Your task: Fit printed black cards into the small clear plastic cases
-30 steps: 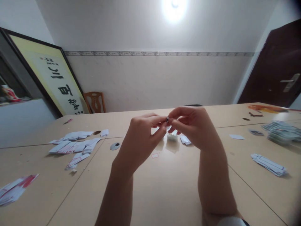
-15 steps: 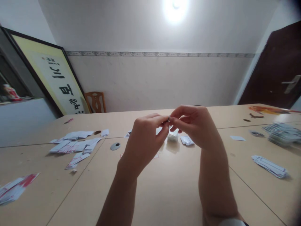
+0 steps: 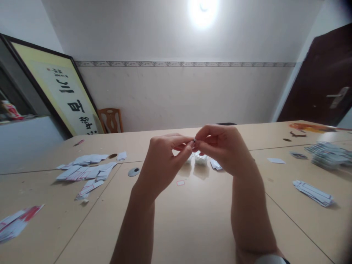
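tiny dark-and-pale piece (image 3: 194, 140) held up above table (image 3: 192, 223), between fingertips of both hands; too small to identify. left hand (image 3: 168, 161): thumb and index finger pinched together on piece. right hand (image 3: 220, 148): thumb and fingertips clamped on same piece, meeting left fingertips. behind hands, on table: clear packets (image 3: 200, 160), partly hidden. nearer, below hands: small red-outlined rectangle (image 3: 180, 183). left of them: gray oval disc (image 3: 133, 172), then spread white paper slips (image 3: 82, 171). far right: stacked clear packs (image 3: 328, 157), slip bundle (image 3: 313, 193) nearer.
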`<state>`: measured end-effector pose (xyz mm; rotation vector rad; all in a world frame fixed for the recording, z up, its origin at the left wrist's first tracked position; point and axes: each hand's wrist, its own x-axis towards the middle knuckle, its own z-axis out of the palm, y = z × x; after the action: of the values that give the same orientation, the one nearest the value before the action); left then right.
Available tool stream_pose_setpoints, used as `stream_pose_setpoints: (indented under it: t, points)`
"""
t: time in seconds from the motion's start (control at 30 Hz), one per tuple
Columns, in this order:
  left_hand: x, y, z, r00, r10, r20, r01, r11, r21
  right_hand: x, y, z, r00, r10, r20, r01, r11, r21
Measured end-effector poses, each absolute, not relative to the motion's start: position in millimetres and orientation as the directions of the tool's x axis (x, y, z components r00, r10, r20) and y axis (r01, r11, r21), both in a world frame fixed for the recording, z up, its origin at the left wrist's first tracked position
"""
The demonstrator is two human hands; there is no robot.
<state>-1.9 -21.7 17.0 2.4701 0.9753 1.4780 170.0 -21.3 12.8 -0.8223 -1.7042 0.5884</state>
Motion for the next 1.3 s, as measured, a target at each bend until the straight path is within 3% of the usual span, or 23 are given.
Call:
stream_pose_setpoints:
  t: [0.57, 0.8, 1.3]
  points:
    - [-8.8, -20.6, 18.8, 0.337, 0.586, 0.737, 0.457, -0.786, 0.415, 170.0, -23.4, 11.7, -0.189, 0.769, 0.611, 0.201, 0.639, -0.742]
    - [-13.9, -18.0, 17.0, 0.244, 0.646, 0.723, 0.399, -0.747, 0.532, 169.2, -26.1, 13.3, -0.168, 0.785, 0.597, 0.228, 0.62, -0.751]
    - [-7.0, -20.4, 16.4, 0.248, 0.679, 0.691, 0.358, -0.727, 0.586, 167.9, -26.5, 13.1, -0.177, 0.783, 0.597, 0.249, 0.622, -0.742]
